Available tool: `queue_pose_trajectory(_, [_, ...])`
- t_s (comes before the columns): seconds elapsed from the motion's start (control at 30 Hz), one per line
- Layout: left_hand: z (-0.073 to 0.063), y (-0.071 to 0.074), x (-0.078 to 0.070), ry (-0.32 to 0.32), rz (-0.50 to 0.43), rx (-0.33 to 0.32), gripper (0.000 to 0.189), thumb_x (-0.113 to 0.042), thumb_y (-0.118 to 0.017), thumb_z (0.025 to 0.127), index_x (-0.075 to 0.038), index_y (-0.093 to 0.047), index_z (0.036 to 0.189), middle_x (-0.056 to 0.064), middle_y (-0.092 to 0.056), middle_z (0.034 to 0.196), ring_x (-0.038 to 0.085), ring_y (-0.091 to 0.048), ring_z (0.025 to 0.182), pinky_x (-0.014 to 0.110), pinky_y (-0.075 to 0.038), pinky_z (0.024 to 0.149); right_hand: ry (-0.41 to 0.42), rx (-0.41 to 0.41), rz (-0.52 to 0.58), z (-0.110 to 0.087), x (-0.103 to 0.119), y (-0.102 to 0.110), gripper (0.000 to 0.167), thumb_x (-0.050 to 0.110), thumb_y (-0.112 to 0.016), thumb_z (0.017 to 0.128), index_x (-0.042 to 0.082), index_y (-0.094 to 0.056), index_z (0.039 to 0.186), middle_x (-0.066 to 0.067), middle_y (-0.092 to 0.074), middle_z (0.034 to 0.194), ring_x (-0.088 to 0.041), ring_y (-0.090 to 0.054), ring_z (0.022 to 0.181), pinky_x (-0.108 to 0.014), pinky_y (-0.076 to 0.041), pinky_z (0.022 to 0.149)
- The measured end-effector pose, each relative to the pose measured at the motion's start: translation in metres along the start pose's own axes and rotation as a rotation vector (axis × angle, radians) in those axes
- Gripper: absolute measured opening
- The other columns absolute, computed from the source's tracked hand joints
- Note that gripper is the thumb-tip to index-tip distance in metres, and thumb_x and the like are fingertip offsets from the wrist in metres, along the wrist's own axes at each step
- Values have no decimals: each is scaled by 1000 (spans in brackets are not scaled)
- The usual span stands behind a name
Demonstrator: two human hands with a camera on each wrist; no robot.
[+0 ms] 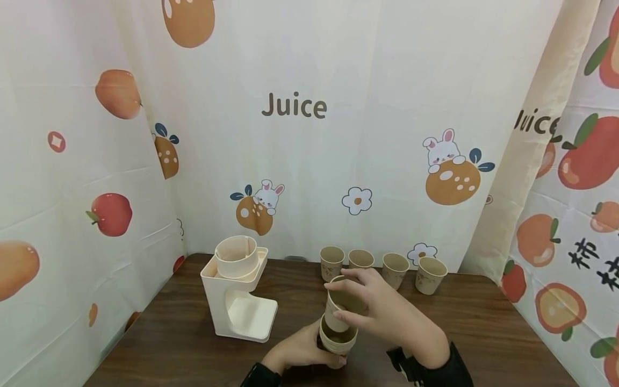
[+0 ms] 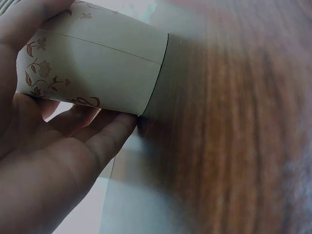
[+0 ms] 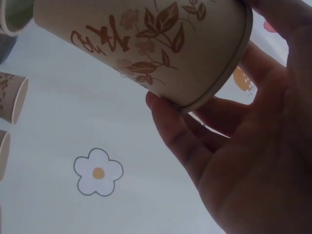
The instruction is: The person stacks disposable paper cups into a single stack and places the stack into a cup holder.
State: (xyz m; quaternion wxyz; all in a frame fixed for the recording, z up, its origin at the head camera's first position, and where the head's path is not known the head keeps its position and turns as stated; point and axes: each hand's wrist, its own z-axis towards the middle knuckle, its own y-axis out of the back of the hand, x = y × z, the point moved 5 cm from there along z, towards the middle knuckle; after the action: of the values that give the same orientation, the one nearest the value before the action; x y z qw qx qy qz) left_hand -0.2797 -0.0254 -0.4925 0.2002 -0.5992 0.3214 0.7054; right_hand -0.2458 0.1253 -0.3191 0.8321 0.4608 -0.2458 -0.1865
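Observation:
Near the front of the table my left hand grips a stack of nested paper cups, fingers and thumb around its side. In the left wrist view the outer cup shows a brown floral print, its base close to the wood. My right hand pinches a single paper cup by its rim, thumb on one side and fingers across the other. This cup is upright, and its lower end overlaps the stack's mouth in the head view. Brown flowers and lettering mark the held cup in the right wrist view.
Several matching paper cups stand upright in a row along the back of the dark wooden table. To the left is a cream plastic stand with a round cylinder on top. Fruit-printed curtains surround the table.

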Motion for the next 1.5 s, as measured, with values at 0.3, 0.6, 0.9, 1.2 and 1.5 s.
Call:
queue_pose_trajectory(0.3, [0, 1, 1, 9, -4, 6, 69, -22, -81, 84, -22, -43, 142, -6, -62, 123, 13, -61, 111, 30, -44, 95, -32, 61, 41, -8, 5, -17, 38, 40, -68, 97, 32, -63, 133, -10, -55, 138, -31, -51, 124, -42, -51, 88])
queue_pose_trajectory(0.6, [0, 1, 0, 10, -5, 10, 75, -21, -81, 84, -19, -38, 146, -5, -62, 123, 13, -62, 109, 29, -45, 94, -67, 95, 51, -13, 0, -35, 39, 40, -69, 96, 27, -64, 133, -5, -56, 137, -30, -51, 125, -42, -51, 90])
queue_pose_trajectory(0.9, [0, 0, 0, 27, -33, 16, 77, -22, -80, 85, -19, -35, 148, -4, -60, 126, 14, -61, 110, 30, -46, 94, -77, 122, 79, -18, -7, -49, 41, 39, -68, 97, 24, -63, 134, -4, -56, 136, -29, -50, 126, -42, -51, 90])
queue_pose_trajectory(1.2, [0, -1, 1, 30, -55, 33, 71, -22, -78, 86, -19, -38, 145, -3, -61, 125, 15, -62, 109, 29, -48, 92, -98, 144, 120, -21, -13, -60, 39, 41, -67, 97, 27, -62, 133, -5, -54, 136, -29, -50, 126, -42, -51, 91])
queue_pose_trajectory(1.5, [-2, -3, 0, 26, -42, 33, 67, -22, -78, 86, -13, -43, 143, -1, -62, 124, 14, -62, 108, 29, -49, 90, -96, 166, 140, -24, -15, -68, 41, 41, -68, 96, 23, -63, 133, -6, -54, 136, -30, -50, 125, -42, -50, 91])
